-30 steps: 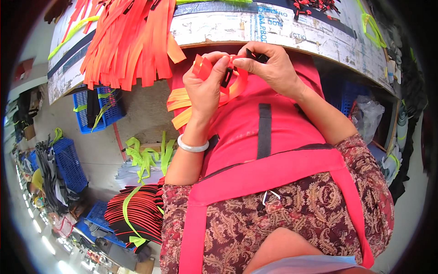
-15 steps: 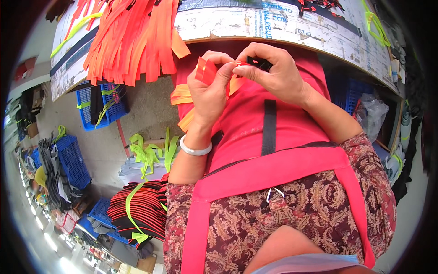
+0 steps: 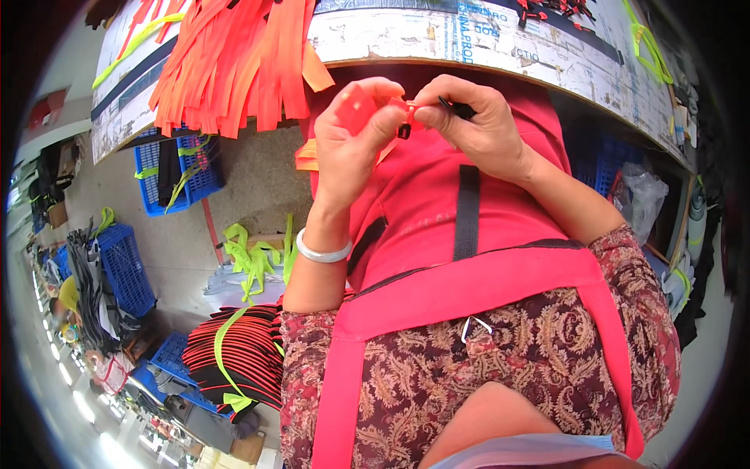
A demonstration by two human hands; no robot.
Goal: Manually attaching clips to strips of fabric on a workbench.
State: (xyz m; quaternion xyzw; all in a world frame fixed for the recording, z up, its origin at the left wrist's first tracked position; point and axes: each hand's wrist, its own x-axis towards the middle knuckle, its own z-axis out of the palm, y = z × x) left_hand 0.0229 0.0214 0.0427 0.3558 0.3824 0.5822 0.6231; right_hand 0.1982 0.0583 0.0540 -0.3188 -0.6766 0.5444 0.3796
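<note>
In front of my red apron (image 3: 414, 195), both hands meet just off the table's near edge. My left hand (image 3: 348, 152) pinches a bright orange-red strap (image 3: 355, 109), whose flat end stands up behind the thumb. An orange length of it (image 3: 307, 155) hangs below that hand, over the apron. My right hand (image 3: 480, 129) is closed, thumb and forefinger on a small red-and-black piece (image 3: 405, 125) that touches the left fingertips. A black bit (image 3: 459, 108) also shows among the right fingers. The piece's exact kind is too small to make out.
Many orange strips (image 3: 234, 66) drape over the edge of the table (image 3: 391, 39). Small red-and-black pieces (image 3: 551, 12) lie at its far right. Below left are a blue crate (image 3: 176, 176), yellow-green strips (image 3: 250, 254) and a stack of black red-edged pieces (image 3: 226, 359).
The strap's end has shifted up slightly in my left hand. The small piece's black end now points down between the fingertips, and the hands have come a little closer to level.
</note>
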